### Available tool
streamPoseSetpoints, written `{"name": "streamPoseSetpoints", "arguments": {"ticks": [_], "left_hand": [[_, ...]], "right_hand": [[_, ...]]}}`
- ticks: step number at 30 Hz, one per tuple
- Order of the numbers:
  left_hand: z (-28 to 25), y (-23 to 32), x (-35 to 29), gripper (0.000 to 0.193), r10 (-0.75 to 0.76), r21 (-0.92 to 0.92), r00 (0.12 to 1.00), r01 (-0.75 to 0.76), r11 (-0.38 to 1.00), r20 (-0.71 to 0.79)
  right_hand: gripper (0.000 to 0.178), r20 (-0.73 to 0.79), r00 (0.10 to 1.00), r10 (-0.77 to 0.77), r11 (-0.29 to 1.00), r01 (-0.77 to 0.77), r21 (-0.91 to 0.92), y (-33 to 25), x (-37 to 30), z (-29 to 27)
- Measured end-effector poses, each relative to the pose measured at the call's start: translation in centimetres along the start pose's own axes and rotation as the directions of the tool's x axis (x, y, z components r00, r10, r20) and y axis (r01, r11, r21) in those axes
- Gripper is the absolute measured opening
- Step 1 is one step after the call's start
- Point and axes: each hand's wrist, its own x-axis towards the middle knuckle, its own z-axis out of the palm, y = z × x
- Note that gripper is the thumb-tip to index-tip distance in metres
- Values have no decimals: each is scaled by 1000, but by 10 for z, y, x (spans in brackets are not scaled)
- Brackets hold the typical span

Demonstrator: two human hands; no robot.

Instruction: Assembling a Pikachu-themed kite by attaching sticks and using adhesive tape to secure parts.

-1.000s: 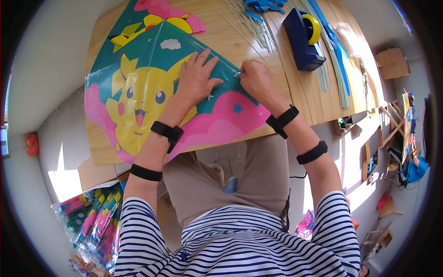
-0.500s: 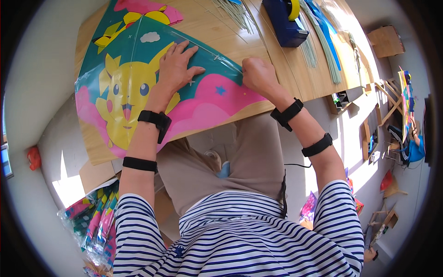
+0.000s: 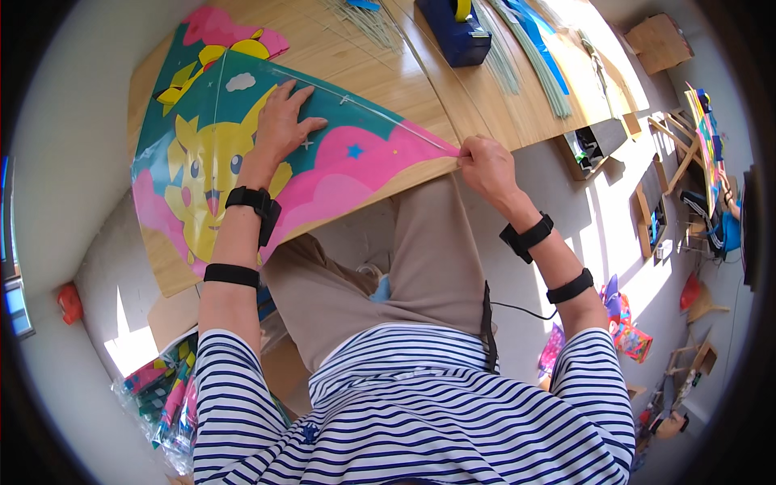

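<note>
A kite [image 3: 242, 170] of thin shiny sheet lies on the wooden table, teal and pink with a yellow cartoon figure, a white cloud and a blue star. My left hand [image 3: 281, 125] rests on its upper middle, fingers spread, pressing it flat. At the kite's pointed right corner, my right hand [image 3: 488, 168] is closed on the pink tip, thumb and fingers pinched together. A thin pale rod [image 3: 380, 113] runs along the upper right edge towards that tip. What exactly lies inside the right fingers is hidden.
A dark blue tape dispenser [image 3: 454, 36] with yellow tape stands at the back. Bundles of thin sticks [image 3: 533, 65] lie to its right. Another printed sheet [image 3: 234, 32] lies at the back left. Packed kites [image 3: 170, 388] sit low on the left.
My right hand has moved right along the kite's edge to its tip, uncovering the pink corner. My left hand stays spread on the sheet. The whole view has shifted slightly.
</note>
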Motion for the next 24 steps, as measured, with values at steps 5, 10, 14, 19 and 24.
{"name": "streamPoseSetpoints", "arguments": {"ticks": [5,10,14,19,24], "left_hand": [[-2,23,-31,66,-26,104,999,28,994,-29],[-17,14,-102,66,-262,162,964,266,950,-44],[-33,2,-144,70,-384,189,923,384,904,-40],[-40,1,-172,72,-423,211,906,418,884,-22],[-49,10,-168,73,-451,198,893,440,876,10]], "right_hand": [[13,-9,1000,-17,1000,17,-4,-11,-8,-9],[53,-93,941,-326,892,274,-359,-24,-20,2],[79,-39,947,-320,862,273,-428,-23,-42,14],[82,14,951,-308,852,282,-441,-29,-39,17],[76,81,968,-239,885,252,-392,-33,-37,4]]}}
